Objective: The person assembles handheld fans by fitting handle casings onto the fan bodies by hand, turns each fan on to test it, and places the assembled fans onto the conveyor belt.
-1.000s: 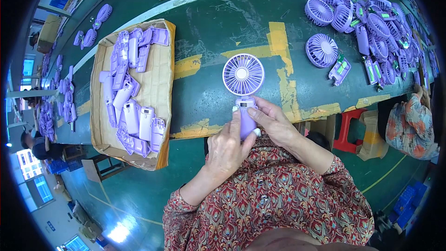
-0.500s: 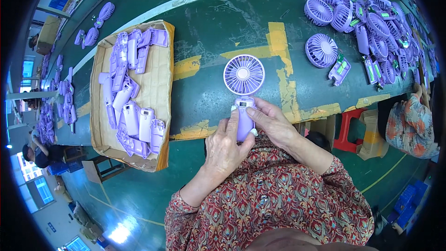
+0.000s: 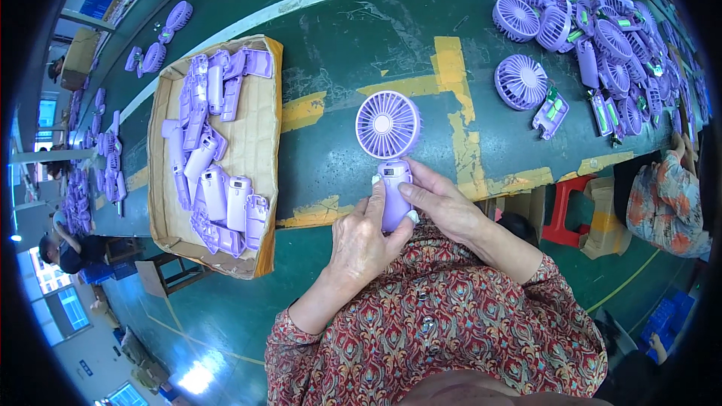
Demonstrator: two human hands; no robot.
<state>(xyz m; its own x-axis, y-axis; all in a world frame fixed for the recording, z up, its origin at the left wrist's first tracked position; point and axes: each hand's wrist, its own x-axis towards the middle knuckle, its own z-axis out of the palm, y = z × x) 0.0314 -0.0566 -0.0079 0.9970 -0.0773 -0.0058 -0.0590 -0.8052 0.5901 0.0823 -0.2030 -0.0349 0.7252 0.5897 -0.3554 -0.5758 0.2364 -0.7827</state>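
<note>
Both my hands hold a purple handheld fan [image 3: 388, 125] by its handle, over the table's near edge. The round grille points away from me, and a small dark display shows at the top of the handle. My left hand [image 3: 359, 244] grips the handle's left side, with white coverings on the thumb and a fingertip. From the right, my right hand [image 3: 444, 199] closes on the handle, its thumb lying on the front below the display. The fingers behind the handle are hidden.
To the left, a cardboard tray [image 3: 252, 116] holds several purple handle shells [image 3: 215, 192]. A heap of purple fans [image 3: 613, 45] with exposed green parts lies at the right. One opened fan [image 3: 520, 83] lies nearer. A red stool [image 3: 565, 210] stands below the table, near another person [image 3: 665, 199].
The fan's head has tilted slightly to the left and down a little. Its display, lit before, now looks mostly dark. Both hands keep their hold on the handle.
</note>
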